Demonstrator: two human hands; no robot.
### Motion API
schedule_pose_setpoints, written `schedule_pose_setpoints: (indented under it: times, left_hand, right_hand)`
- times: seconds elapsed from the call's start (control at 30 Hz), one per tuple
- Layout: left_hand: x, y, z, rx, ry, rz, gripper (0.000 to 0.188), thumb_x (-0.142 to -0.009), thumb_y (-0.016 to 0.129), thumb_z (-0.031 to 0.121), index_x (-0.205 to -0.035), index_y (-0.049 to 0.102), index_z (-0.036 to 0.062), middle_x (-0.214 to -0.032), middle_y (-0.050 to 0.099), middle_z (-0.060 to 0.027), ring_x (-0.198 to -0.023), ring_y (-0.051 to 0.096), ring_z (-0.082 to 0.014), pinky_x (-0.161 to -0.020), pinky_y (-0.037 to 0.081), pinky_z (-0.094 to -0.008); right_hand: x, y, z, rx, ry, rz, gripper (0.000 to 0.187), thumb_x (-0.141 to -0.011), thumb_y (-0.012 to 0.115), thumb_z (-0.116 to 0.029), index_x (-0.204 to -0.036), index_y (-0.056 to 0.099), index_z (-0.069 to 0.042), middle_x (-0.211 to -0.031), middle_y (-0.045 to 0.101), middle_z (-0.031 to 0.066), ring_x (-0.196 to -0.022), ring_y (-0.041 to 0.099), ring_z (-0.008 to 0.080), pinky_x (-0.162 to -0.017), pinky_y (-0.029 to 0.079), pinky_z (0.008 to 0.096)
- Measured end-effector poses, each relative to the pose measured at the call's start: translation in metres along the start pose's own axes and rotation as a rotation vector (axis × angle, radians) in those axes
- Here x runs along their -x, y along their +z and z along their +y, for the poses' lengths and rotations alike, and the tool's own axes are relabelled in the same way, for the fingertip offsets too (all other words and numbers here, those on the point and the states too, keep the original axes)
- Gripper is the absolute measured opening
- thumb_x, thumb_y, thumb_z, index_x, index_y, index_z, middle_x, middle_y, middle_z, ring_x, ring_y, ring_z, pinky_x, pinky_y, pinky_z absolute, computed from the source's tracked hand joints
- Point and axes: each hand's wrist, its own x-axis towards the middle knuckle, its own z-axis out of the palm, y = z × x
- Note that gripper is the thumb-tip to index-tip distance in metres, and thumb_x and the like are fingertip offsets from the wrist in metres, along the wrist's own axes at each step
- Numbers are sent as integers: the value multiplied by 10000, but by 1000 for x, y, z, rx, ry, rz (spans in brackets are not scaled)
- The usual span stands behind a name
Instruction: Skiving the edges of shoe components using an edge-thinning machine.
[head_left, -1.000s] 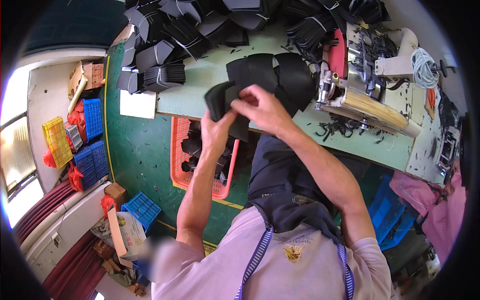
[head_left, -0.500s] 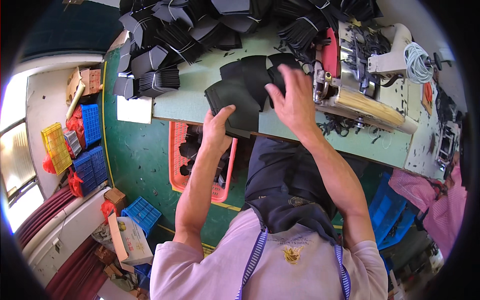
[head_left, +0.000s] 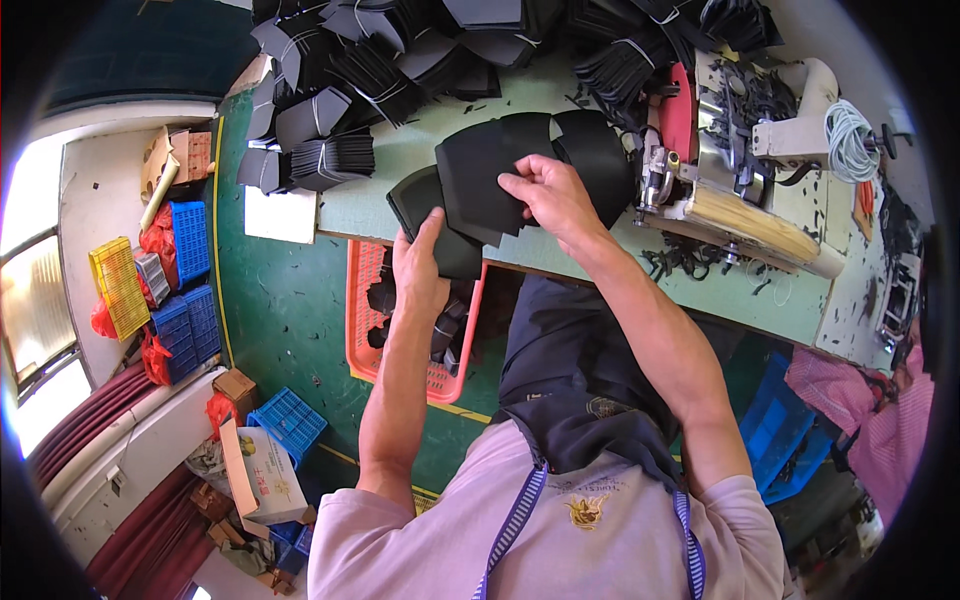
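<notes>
My left hand is closed on a small stack of black sheet pieces at the table's front edge, its thumb lying on top. With finger and thumb, my right hand pinches the right edge of another black piece, which overlaps the stack. Further black pieces lie fanned out on the pale green table, just beyond my right hand. How many pieces are in the left-hand stack cannot be made out.
Tied bundles of black pieces are heaped along the table's far side. To the right stands a machine with a wooden board and black scraps around it. A coral plastic crate holding black pieces sits below the table's front edge.
My right hand has come down and left from the spread pieces and now pinches a piece over the stack. My left hand has shifted slightly left, still holding its stack.
</notes>
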Motion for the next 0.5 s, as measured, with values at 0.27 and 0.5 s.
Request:
schedule_pose_setpoints:
  times: [0.27,0.5]
  left_hand:
    - [-5,-14,2,-10,111,52,320,-924,613,9,-1235,546,-26,-1150,645,-161,-979,687,-275,-830,594,-399]
    - [8,11,-12,-399,193,-35,328,-969,635,198,-1208,594,-23,-1050,664,-86,-910,639,-150,-784,535,-293]
  right_hand:
    - [4,-2,6,168,23,58,303,-874,730,-222,-1022,635,24,-863,660,119,-761,661,202,-678,566,364]
    - [25,11,1,350,-174,-102,540,-894,729,-355,-1270,561,-5,-1101,664,197,-967,673,270,-857,521,372]
